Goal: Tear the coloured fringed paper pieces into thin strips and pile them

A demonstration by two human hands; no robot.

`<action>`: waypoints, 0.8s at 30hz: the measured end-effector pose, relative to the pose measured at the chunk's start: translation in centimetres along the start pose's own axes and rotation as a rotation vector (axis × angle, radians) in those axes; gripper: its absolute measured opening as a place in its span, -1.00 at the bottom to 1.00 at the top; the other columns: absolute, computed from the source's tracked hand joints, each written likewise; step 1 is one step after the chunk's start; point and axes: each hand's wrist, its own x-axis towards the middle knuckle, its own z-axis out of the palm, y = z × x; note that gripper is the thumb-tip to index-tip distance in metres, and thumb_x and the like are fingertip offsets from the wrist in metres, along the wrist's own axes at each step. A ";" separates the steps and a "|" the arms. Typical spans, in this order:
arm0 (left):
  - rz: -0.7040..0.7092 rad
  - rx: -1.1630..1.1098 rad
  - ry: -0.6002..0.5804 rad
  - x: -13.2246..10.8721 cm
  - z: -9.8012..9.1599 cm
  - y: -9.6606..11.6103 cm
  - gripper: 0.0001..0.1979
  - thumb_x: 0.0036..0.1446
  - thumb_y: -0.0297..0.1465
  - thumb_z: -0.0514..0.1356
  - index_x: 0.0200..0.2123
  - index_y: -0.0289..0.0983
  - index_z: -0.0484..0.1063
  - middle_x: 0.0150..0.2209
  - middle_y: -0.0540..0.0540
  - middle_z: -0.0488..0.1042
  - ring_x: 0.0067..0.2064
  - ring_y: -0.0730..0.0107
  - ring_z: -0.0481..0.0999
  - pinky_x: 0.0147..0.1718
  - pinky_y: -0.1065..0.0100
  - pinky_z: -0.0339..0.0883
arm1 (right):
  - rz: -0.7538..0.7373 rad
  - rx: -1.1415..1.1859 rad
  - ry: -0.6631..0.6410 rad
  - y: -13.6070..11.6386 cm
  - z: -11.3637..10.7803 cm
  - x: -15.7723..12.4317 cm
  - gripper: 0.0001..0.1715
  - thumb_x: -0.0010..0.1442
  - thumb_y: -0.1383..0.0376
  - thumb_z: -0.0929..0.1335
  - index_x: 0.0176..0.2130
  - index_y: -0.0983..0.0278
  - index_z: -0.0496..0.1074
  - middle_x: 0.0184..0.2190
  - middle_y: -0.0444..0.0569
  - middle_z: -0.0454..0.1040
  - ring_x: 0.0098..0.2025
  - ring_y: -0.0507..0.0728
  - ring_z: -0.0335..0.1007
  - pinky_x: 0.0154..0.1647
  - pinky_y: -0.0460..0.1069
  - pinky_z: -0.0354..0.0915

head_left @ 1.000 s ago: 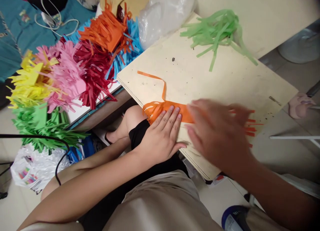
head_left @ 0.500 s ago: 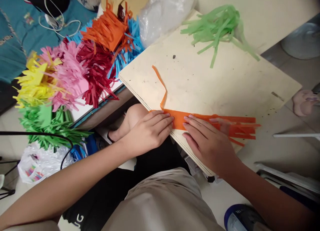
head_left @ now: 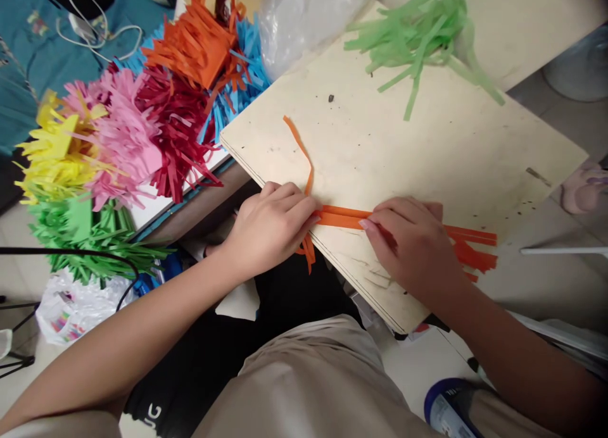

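Left hand (head_left: pixel 273 226) is pinching one end of the orange paper strip (head_left: pixel 342 218); right hand (head_left: pixel 413 248), curled shut, is pressing it onto the board (head_left: pixel 427 140).

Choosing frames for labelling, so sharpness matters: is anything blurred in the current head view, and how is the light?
Head view: the left hand, right hand and orange paper strip are sharp, without motion smear; soft even light, faint shadows beneath the hands on the wooden board.
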 end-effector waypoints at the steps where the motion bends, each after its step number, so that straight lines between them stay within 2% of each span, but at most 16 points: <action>1: -0.014 0.002 -0.009 0.1 0.0 0.0 -0.81 0.63 -0.33 0.11 0.00 -0.21 0.52 -0.18 -0.16 0.65 -0.06 0.07 0.54 -0.08 0.06 0.30 | 0.025 -0.028 -0.009 0.3 0.0 0.1 -0.69 0.56 0.33 0.32 -0.30 0.21 0.40 -0.27 0.03 0.60 -0.17 0.22 0.47 -0.04 0.17 0.15; 4: -0.056 0.014 -0.036 0.3 -0.3 0.1 -0.81 0.63 -0.33 0.09 -0.05 -0.22 0.49 -0.22 -0.14 0.61 -0.08 0.07 0.52 -0.09 0.07 0.25 | 0.072 -0.098 -0.029 1.0 0.1 0.3 -0.70 0.54 0.29 0.34 -0.31 0.21 0.35 -0.34 -0.01 0.53 -0.21 0.21 0.39 -0.07 0.16 0.06; 10: -0.118 -0.034 -0.085 1.2 -0.9 0.6 -0.87 0.57 -0.38 0.12 -0.02 -0.21 0.48 -0.23 -0.12 0.59 -0.08 0.08 0.51 -0.08 0.10 0.23 | 0.058 -0.144 -0.040 0.9 0.5 0.2 -0.71 0.50 0.34 0.34 -0.32 0.19 0.28 -0.34 -0.02 0.48 -0.20 0.21 0.34 -0.09 0.16 0.03; 17: -0.168 -0.122 -0.085 2.0 -1.6 0.3 -0.90 0.44 -0.41 0.20 -0.08 -0.23 0.53 -0.18 -0.16 0.65 0.09 -0.03 0.51 0.09 -0.04 0.26 | 0.041 -0.155 -0.030 0.9 0.7 0.2 -0.73 0.47 0.37 0.35 -0.32 0.19 0.30 -0.33 0.00 0.48 -0.18 0.23 0.32 -0.11 0.15 0.02; 21: -0.182 -0.293 -0.127 2.2 -2.7 -0.4 -0.81 0.30 -0.46 0.21 -0.07 -0.24 0.57 -0.14 -0.14 0.66 0.08 0.02 0.54 0.15 -0.05 0.33 | 0.014 -0.157 -0.026 0.9 0.6 0.2 -0.73 0.48 0.37 0.34 -0.31 0.20 0.32 -0.34 0.00 0.47 -0.19 0.22 0.32 -0.09 0.16 0.03; 24: -0.270 -0.525 -0.143 2.1 -3.7 -1.0 -0.78 0.20 -0.46 0.25 -0.08 -0.24 0.58 -0.07 -0.13 0.65 -0.03 0.14 0.59 0.06 0.09 0.44 | -0.001 -0.156 -0.020 1.0 0.6 0.1 -0.72 0.51 0.36 0.33 -0.31 0.20 0.32 -0.34 0.00 0.48 -0.19 0.22 0.31 -0.07 0.16 0.05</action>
